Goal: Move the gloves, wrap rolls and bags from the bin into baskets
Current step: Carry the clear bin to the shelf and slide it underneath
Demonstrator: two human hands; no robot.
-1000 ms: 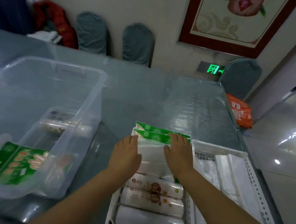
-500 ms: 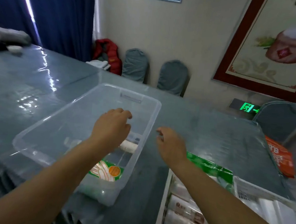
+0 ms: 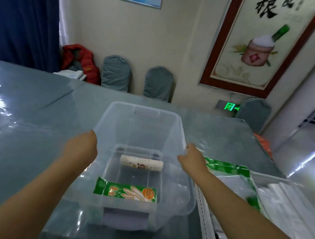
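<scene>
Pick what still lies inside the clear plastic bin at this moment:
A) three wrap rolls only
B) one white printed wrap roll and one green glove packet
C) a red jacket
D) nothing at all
B: through the clear plastic bin one white printed wrap roll lies toward the far end and one green glove packet toward the near end.

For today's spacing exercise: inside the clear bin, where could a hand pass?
Bare floor lies between the white wrap roll and green glove packet in the clear plastic bin. The white basket looks crowded.
</scene>
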